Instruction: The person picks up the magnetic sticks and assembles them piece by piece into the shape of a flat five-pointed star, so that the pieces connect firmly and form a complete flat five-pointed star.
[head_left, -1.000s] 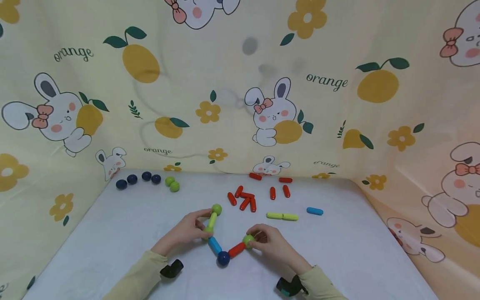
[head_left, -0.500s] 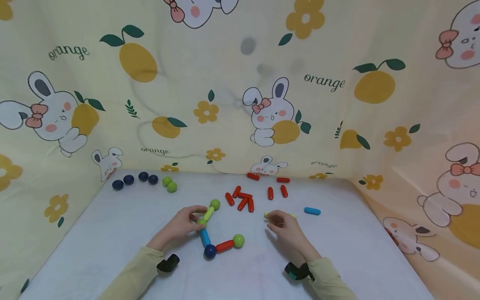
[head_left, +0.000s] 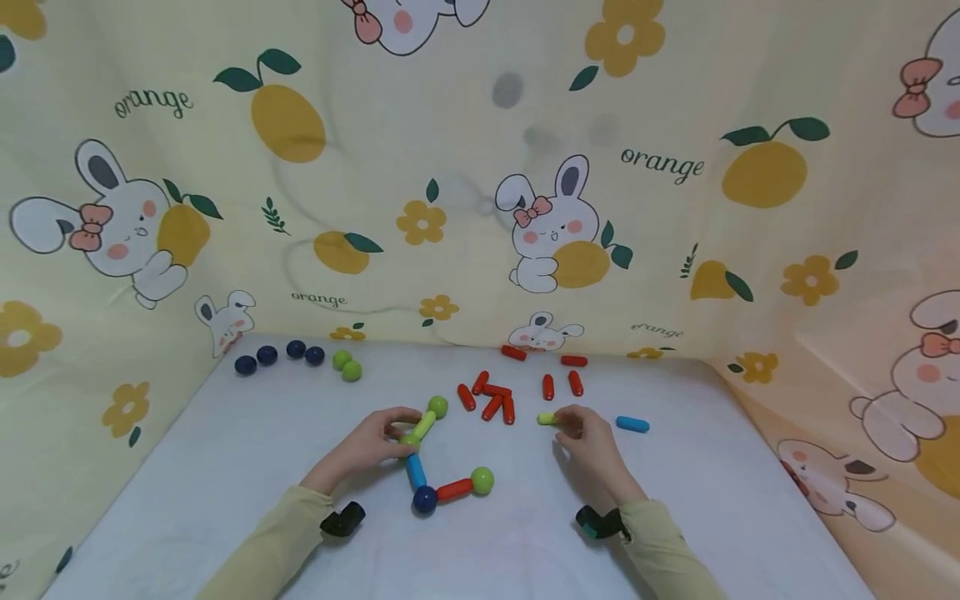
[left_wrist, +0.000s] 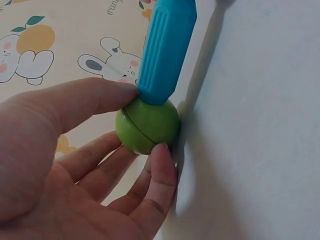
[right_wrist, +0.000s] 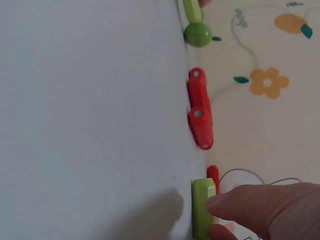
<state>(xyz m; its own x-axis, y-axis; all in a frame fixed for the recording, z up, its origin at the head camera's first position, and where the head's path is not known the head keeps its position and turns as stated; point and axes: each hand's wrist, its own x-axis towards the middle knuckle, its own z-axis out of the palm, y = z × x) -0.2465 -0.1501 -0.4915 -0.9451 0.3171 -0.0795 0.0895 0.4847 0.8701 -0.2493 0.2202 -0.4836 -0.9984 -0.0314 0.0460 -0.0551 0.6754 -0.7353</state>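
My left hand [head_left: 367, 442] pinches a green ball [left_wrist: 150, 127] between thumb and fingertips. From that ball a yellow-green magnetic stick [head_left: 423, 426] leads up to another green ball [head_left: 437, 407]. A blue stick [left_wrist: 167, 55] runs from it to a navy ball [head_left: 425, 499]. A red stick [head_left: 454, 490] joins the navy ball to a third green ball [head_left: 482, 480], making an open-sided shape. Right of this, my right hand [head_left: 596, 454] holds a yellow-green stick [right_wrist: 201, 212] with thumb and finger. The hand hides part of the yellow-green piece in the head view.
Several red sticks [head_left: 496, 390] lie behind the built shape. A loose blue stick [head_left: 632, 424] is right of my right hand. At the back left of the white table [head_left: 187, 492] are several navy balls [head_left: 267, 355] and two green balls [head_left: 351, 370]. A printed cloth [head_left: 450, 142] surrounds it.
My right hand let go of the end green ball, moved right and took hold of the yellow-green piece, shifting it slightly back. My left hand swung the joined shape a little left.
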